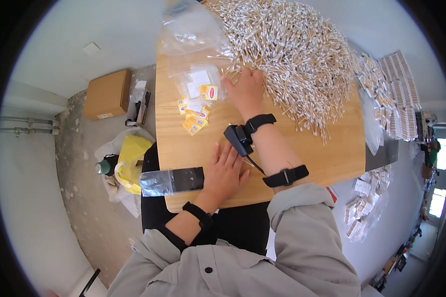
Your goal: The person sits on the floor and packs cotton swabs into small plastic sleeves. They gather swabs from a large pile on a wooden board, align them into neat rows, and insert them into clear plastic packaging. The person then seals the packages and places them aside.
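Note:
My left hand (225, 172) lies flat near the table's front edge, fingers stretched out. A thin stick like a swab's shows close to its fingers. Just left of it is a small clear plastic bag (156, 183), next to a dark flat rectangle (188, 179). My right hand (246, 94) reaches to the near left edge of a big heap of cotton swabs (287, 54). Its thumb and fingers are spread, the fingertips among the outermost swabs, and I make out nothing held. Beside that hand, a clear bag holds white and yellow cards (199, 79), with more yellow cards (195, 121) below.
A large clear bag (191, 29) lies at the table's far left. Packed swab bundles (399, 94) stand beyond the right edge, with more packs (364, 198) lower down. On the floor at left are a cardboard box (106, 94), a yellow bag (133, 158) and a green-topped bottle (103, 167).

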Action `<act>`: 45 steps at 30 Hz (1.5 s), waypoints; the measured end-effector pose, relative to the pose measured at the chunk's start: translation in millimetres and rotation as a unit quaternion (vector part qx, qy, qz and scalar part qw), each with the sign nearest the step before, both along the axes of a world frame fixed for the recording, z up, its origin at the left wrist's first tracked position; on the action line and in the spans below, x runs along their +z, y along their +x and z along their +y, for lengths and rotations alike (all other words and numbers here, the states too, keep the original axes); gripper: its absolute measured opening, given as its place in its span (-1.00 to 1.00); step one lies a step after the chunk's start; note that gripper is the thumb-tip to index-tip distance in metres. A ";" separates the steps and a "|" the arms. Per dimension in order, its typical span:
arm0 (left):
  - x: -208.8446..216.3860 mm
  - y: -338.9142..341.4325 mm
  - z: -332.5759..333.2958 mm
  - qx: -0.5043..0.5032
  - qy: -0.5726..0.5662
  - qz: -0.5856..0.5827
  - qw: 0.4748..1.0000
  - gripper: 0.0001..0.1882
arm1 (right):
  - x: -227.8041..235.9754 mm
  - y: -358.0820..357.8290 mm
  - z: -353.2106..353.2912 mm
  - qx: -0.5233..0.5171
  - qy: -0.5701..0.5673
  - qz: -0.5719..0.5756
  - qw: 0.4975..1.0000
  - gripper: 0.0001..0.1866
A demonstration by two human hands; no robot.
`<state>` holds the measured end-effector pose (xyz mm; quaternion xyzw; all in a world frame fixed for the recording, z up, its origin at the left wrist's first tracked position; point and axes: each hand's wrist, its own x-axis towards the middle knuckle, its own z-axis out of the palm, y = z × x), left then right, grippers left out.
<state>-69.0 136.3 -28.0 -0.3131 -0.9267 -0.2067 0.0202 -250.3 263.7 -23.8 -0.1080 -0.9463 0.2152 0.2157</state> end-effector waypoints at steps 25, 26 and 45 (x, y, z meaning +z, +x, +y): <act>3.7 -0.6 -1.6 -0.005 0.024 0.000 1.000 -0.26 | -8.6 120.9 56.1 0.172 -0.060 0.041 0.982 -0.85; 3.8 0.0 -2.1 -0.004 0.025 0.004 1.000 -0.25 | -8.6 127.8 54.9 0.196 -0.072 0.036 0.977 -0.84; 2.6 3.4 4.6 0.063 -0.044 0.018 0.997 -0.09 | -17.6 155.1 68.9 0.204 -0.129 0.046 0.969 -0.73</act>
